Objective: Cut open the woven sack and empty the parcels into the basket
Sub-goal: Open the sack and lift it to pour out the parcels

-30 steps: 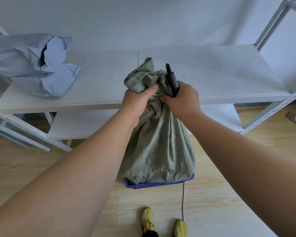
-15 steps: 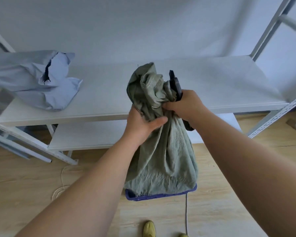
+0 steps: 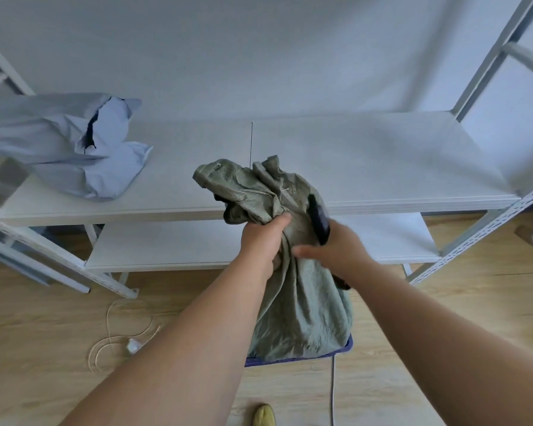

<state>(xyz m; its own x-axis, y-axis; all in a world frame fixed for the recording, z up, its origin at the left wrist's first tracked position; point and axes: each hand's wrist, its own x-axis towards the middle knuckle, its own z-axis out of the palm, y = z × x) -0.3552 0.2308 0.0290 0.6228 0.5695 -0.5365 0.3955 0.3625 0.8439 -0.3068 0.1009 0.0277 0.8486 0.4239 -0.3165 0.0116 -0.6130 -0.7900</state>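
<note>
Crumpled grey-green woven sack (image 3: 293, 290) hanging upright from my bunched-up hold, its bottom resting in the blue basket (image 3: 346, 348) on the floor

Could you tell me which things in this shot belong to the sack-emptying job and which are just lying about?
Job:
sack, gripped by left hand
cutter, in right hand
basket, under the sack

Lying about:
grey bag on shelf
cord on floor
cable
</note>
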